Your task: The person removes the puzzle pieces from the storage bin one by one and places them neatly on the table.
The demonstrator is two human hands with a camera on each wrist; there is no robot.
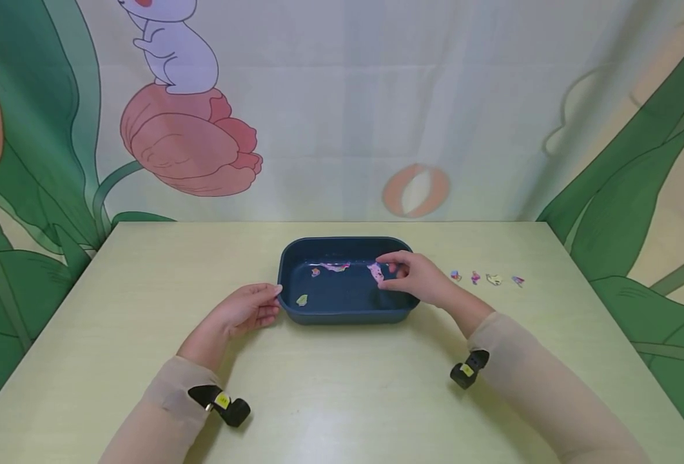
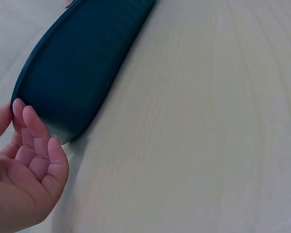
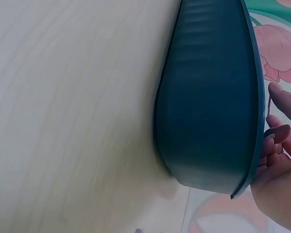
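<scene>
A dark blue rectangular basin (image 1: 347,317) with rounded corners sits on the table. At its left end my left hand (image 1: 247,309) holds the rim between thumb and fingers; the left wrist view shows the fingertips (image 2: 34,121) against the outer wall. Over the basin's right part, my right hand (image 1: 423,278) pinches a small pink sticker-like cutout (image 1: 375,272) between thumb and index finger. From the right wrist, that cutout (image 3: 269,106) appears edge-on, partly behind the rim. Inside the basin lie a long pink cutout (image 1: 336,266), a tiny orange-purple one (image 1: 315,272) and a light green one (image 1: 302,300).
Right of the basin, several small colourful cutouts (image 1: 494,280) lie in a row on the pale wooden table (image 1: 342,399). A curtain (image 1: 318,129) printed with flowers and a white animal hangs behind the table's back edge.
</scene>
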